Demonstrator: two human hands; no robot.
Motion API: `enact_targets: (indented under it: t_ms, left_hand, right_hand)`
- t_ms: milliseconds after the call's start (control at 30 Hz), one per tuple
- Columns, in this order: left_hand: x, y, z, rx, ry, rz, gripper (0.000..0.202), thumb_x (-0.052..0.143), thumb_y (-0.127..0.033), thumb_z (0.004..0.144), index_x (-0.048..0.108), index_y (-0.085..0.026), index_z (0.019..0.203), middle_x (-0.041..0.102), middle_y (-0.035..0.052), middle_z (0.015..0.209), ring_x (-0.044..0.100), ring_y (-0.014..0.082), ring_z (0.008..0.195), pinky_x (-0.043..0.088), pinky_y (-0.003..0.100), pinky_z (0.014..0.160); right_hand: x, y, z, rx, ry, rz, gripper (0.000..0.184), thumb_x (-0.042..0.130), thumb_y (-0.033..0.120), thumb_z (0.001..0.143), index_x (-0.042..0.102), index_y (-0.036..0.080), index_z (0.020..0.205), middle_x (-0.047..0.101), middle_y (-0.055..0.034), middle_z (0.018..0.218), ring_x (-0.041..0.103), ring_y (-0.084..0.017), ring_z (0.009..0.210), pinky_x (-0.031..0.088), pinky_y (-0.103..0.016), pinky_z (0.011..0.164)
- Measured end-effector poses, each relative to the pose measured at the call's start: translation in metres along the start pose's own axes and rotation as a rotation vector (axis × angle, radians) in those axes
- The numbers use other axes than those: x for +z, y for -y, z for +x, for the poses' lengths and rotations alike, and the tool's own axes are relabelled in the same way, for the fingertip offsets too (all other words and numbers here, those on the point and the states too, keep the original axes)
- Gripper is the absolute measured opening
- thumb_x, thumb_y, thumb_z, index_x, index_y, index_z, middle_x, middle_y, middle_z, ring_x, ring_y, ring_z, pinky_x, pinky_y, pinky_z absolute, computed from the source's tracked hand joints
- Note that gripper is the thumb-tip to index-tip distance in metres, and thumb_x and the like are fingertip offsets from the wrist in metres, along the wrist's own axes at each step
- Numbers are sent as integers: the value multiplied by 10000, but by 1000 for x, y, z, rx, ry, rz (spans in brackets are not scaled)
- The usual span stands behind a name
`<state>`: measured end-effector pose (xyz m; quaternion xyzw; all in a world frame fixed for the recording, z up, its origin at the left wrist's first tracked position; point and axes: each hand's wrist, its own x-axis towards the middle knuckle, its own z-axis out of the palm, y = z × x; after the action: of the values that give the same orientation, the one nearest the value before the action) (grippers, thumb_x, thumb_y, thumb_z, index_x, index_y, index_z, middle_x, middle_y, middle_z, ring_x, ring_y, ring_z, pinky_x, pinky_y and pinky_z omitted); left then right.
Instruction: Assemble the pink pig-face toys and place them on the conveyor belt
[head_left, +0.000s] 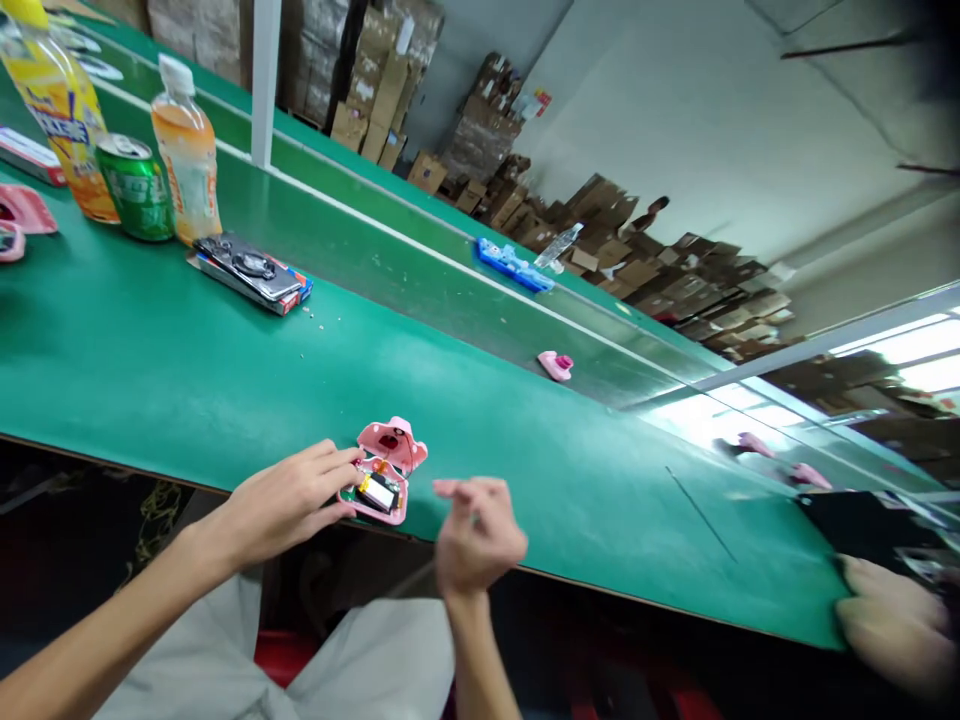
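An opened pink toy camera (382,505) lies near the front edge of the green table, its battery and circuit board showing in the lower half. Its other half-shell (395,440) is tipped up behind, with a thin wire running between the two. My left hand (296,495) holds the camera at its left side, fingertips on the upper edge and thumb low by the front. To the right of the camera and apart from it is my right hand (480,535), fingers curled in and somewhat blurred. Whether anything small sits between those fingers is hidden.
At left stand a yellow drink bottle (60,120), a green can (135,188) and an orange drink bottle (186,150), near a stack of flat boxes (251,272). A pink part (555,365) lies on the conveyor (420,265). Another person's hand (892,620) is blurred at right.
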<state>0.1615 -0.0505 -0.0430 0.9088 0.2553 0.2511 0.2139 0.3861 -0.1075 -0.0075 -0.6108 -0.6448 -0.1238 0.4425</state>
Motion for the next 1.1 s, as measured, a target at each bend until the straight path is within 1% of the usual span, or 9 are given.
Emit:
enact_targets:
  t_ms: [67, 133, 200, 300, 467, 700, 833, 967, 1100]
  left_hand:
    - [-1, 0, -1, 7, 7, 16, 164, 604, -241, 990, 636, -205, 1147, 662, 100, 1341, 630, 252, 1099, 552, 402, 953]
    - [-1, 0, -2, 6, 14, 31, 137, 601, -251, 992, 632, -205, 1116, 652, 103, 1348, 624, 253, 1092, 558, 400, 929]
    - [-1, 1, -2, -6, 18, 26, 138, 595, -263, 996, 617, -203, 1118, 633, 107, 1374, 606, 268, 1164, 542, 421, 968]
    - [-2, 0, -2, -53, 14, -27, 146, 600, -288, 993, 597, -212, 1118, 617, 97, 1395, 580, 279, 1244, 518, 453, 1021]
    - [-6, -1, -3, -97, -82, -242, 232, 633, -294, 967, 595, -248, 1191, 632, 89, 1337, 578, 275, 1249, 499, 466, 1048]
    - [-9, -3, 1, -248, -615, -884, 358, 639, -400, 964, 538, -244, 1271, 615, 72, 1262, 634, 210, 1144, 510, 310, 983]
    - [-15, -12, 21, -366, -799, -1175, 339, 530, -484, 1004, 545, -240, 1238, 638, 40, 1148, 662, 168, 1014, 541, 257, 869]
    - [-28, -20, 40, -387, -805, -1258, 367, 567, -518, 970, 551, -233, 1201, 646, 31, 1130, 684, 173, 959, 575, 274, 806]
    - [-39, -21, 50, -380, -716, -1220, 512, 557, -590, 969, 513, -227, 1327, 632, 72, 1296, 672, 222, 1133, 558, 336, 948]
  right_hand:
    - [7, -5, 47, 91, 121, -8, 532, 458, 454, 1036, 715, 195, 648, 681, -29, 545, 655, -171, 483, 473, -284, 499]
    - [23, -6, 96, 195, 740, -62, 661, 443, 602, 1000, 692, 188, 550, 653, -36, 501, 622, -148, 458, 432, -265, 480]
    - [44, 2, 134, 202, 1222, -209, 680, 486, 677, 947, 679, 186, 517, 634, -37, 484, 584, -130, 455, 429, -261, 509]
    - [75, 23, 164, 198, 1548, -347, 537, 719, 679, 775, 717, 171, 604, 641, -27, 510, 580, -147, 500, 451, -279, 552]
    - [83, 43, 173, 175, 1595, -389, 416, 896, 506, 625, 706, 139, 579, 657, -55, 577, 567, -180, 585, 402, -308, 562]
    - [22, 38, 179, -62, 1279, 326, 441, 677, 575, 826, 757, 161, 955, 723, -27, 864, 565, -145, 751, 388, -271, 637]
    - [4, 45, 181, -109, 1178, 443, 381, 704, 473, 829, 740, 150, 1030, 736, -42, 933, 596, -151, 817, 426, -267, 704]
    - [-3, 56, 197, -199, 1214, 367, 309, 712, 397, 829, 753, 158, 1020, 750, -37, 948, 606, -149, 802, 430, -266, 690]
    - [-6, 69, 216, -305, 1291, 340, 224, 717, 362, 834, 776, 181, 953, 761, -20, 933, 628, -144, 783, 445, -255, 675]
